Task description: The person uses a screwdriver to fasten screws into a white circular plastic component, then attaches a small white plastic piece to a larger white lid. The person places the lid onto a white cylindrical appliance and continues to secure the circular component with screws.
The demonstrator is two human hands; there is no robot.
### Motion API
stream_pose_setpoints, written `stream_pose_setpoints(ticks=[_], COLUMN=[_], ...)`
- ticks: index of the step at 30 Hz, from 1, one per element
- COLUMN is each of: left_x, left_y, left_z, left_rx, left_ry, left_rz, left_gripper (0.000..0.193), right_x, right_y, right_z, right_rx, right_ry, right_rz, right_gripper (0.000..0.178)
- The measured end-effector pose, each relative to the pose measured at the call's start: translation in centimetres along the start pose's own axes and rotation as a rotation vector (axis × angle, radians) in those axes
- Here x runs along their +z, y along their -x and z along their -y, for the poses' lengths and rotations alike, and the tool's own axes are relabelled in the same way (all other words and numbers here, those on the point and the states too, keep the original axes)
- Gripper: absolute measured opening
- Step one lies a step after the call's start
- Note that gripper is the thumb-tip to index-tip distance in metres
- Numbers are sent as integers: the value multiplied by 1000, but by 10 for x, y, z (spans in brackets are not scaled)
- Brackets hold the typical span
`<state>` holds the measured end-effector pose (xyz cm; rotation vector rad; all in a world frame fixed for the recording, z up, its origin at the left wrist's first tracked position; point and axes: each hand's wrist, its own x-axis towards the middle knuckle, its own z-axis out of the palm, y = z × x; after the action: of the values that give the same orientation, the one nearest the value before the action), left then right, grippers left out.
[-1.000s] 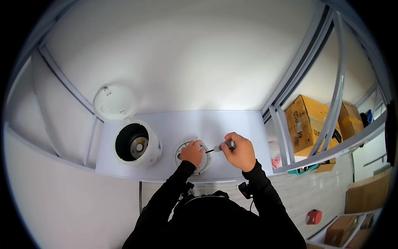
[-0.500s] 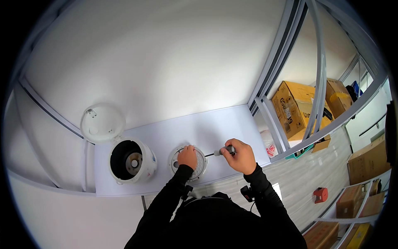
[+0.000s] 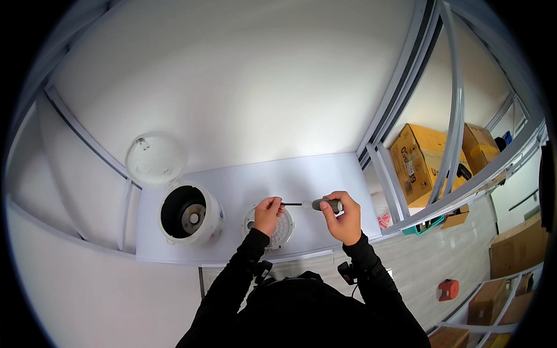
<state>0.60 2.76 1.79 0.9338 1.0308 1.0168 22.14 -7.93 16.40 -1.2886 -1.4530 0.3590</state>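
1. Moved left hand (image 3: 268, 216) off round white part (image 3: 282, 232) to tip of screwdriver (image 3: 313, 205) since earlier frame
2. Gripping handle in right hand (image 3: 346, 220), closing left fingers at tip, pinched item unclear
3. Leaving part on table (image 3: 307, 174), right of open white pot (image 3: 212, 216)

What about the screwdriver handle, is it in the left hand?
No, the right hand grips the screwdriver handle, while the left hand is at the shaft.

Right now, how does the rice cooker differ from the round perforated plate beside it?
The rice cooker is deep and hollow; the perforated plate looks much flatter. The cooker's lid stands open; the plate shows no lid. The left hand partly hides the plate, but not the cooker. Both are round, mostly white, and on the table.
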Motion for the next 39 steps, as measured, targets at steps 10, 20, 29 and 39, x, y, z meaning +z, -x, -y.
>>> stream_pose_setpoints(ticks=[10,20,29,39], left_x=[0,17,29,28], left_y=[33,56,74,82], left_z=[5,12,13,16], left_rx=[-37,1,7,99], left_ry=[388,590,726,715], left_rz=[0,-47,40,-113], left_gripper=[15,16,16,16], right_x=[-9,-27,-42,-54], right_y=[1,6,14,8], right_z=[-3,-11,-25,-21], right_rx=[-42,-91,-101,-128], right_ry=[-90,-159,-250,-226], right_rz=[36,87,77,398], right_gripper=[22,23,25,33])
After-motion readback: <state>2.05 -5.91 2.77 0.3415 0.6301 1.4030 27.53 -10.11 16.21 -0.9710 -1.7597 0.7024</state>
